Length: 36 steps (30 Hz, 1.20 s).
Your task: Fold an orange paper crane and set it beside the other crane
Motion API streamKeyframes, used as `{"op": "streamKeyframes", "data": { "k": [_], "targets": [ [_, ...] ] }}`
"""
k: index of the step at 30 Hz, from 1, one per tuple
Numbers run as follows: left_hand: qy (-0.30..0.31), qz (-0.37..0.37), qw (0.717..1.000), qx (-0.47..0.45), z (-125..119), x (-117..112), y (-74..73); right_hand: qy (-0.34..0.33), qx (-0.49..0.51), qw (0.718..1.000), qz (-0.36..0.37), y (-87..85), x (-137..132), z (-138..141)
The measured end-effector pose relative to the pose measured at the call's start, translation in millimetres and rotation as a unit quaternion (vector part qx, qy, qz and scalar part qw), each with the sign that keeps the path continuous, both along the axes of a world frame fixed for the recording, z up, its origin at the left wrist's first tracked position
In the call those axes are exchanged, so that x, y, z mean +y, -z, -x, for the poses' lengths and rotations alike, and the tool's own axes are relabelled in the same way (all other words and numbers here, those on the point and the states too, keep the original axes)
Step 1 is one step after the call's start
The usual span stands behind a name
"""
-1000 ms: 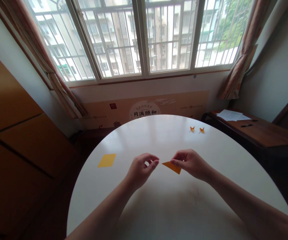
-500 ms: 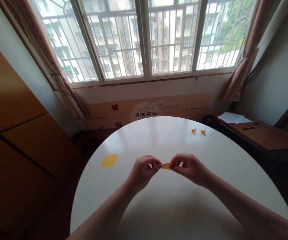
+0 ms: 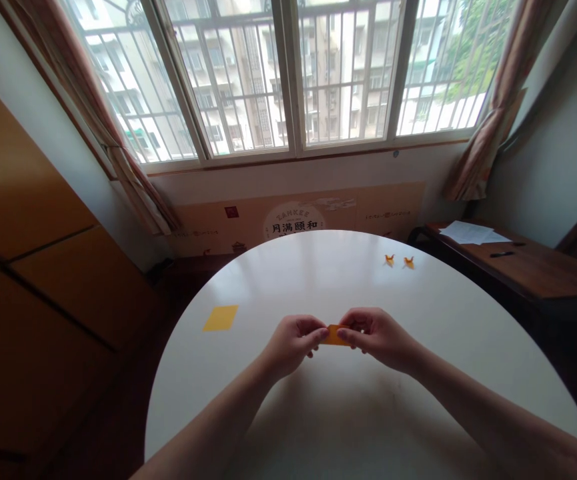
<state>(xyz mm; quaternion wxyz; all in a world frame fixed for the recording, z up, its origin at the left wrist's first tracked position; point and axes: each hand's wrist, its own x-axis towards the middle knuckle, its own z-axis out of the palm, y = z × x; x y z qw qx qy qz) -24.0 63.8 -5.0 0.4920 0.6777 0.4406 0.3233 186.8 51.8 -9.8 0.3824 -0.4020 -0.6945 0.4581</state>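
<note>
Between my two hands is a small folded piece of orange paper (image 3: 335, 335), held just above the white table (image 3: 288, 287). My left hand (image 3: 301, 340) pinches its left end between thumb and fingers. On the other end, my right hand (image 3: 371, 333) grips it, with the thumb pressed on the near face. Fingertips cover both ends, so the folds there are hidden. Left of my hands, a flat yellow square of paper (image 3: 221, 318) lies on the table.
Two small folded paper birds (image 3: 389, 261) stand at the table's far right. Beyond the right edge, a brown wooden desk (image 3: 543, 270) carries white papers (image 3: 473, 233). A barred window (image 3: 343, 80) and a printed cardboard panel (image 3: 248, 223) are behind the table.
The folded paper has been turned so that more of its broad face shows, and it sits slightly lower. My fingers have shifted on it, and both hands still hold it.
</note>
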Motion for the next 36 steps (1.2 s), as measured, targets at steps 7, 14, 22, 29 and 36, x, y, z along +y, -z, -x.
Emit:
{"op": "streamKeyframes", "data": {
  "k": [7, 14, 22, 29, 36],
  "targets": [
    [0.007, 0.120, 0.989, -0.082, 1.0, 4.7, 2.9, -0.005, -0.002, 0.998, -0.055, -2.5, 4.6, -15.7],
    [0.067, 0.170, 0.975, -0.123, 6.4, 7.5, 3.5, -0.098, -0.071, 0.980, -0.159, -8.8, 1.7, -21.2],
    [0.078, 0.174, 0.974, -0.122, 10.4, 11.5, 5.8, -0.108, -0.088, 0.976, -0.165, -11.4, 1.0, -20.6],
    [0.068, 0.108, 0.989, -0.076, 9.0, 11.9, 12.1, -0.139, -0.121, 0.967, -0.176, -9.8, -4.0, -14.3],
    [0.066, 0.070, 0.995, -0.013, 7.0, 10.3, 12.8, -0.160, -0.153, 0.960, -0.173, -9.1, -8.5, -10.8]
  ]
}}
